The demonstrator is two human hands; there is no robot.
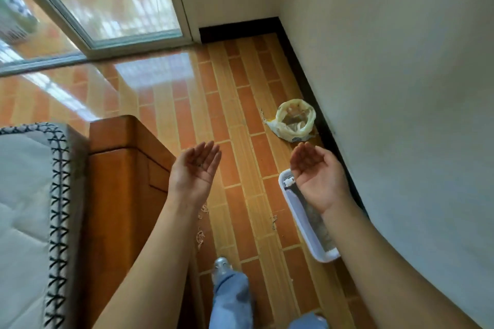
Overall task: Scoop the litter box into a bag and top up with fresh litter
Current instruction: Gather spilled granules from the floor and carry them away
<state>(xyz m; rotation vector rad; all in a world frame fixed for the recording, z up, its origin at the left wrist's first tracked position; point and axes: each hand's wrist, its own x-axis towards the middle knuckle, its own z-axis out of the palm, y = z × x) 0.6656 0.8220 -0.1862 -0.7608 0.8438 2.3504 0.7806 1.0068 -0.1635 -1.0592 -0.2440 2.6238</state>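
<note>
Along the wall, on glossy brick-patterned floor tiles (pixel 240 88), lay the litter box (pixel 295 211), a shallow white plastic tray with dark, grainy fill. Just beyond it slumped the bag (pixel 294 120), thin yellowish film rolled open with brownish matter inside, so some scooping seemed done. No scoop or fresh litter showed, and topping up looked left to do. The left hand (pixel 196 165) and right hand (pixel 315 173) hovered palm-up, fingers loose, holding nothing.

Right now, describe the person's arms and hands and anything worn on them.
Both arms are bare as far up as the frame shows: no sleeves, gloves, watch or bracelet. The left hand and right hand show no rings. Below them the person wears faded blue jeans and a grey shoe.
</note>
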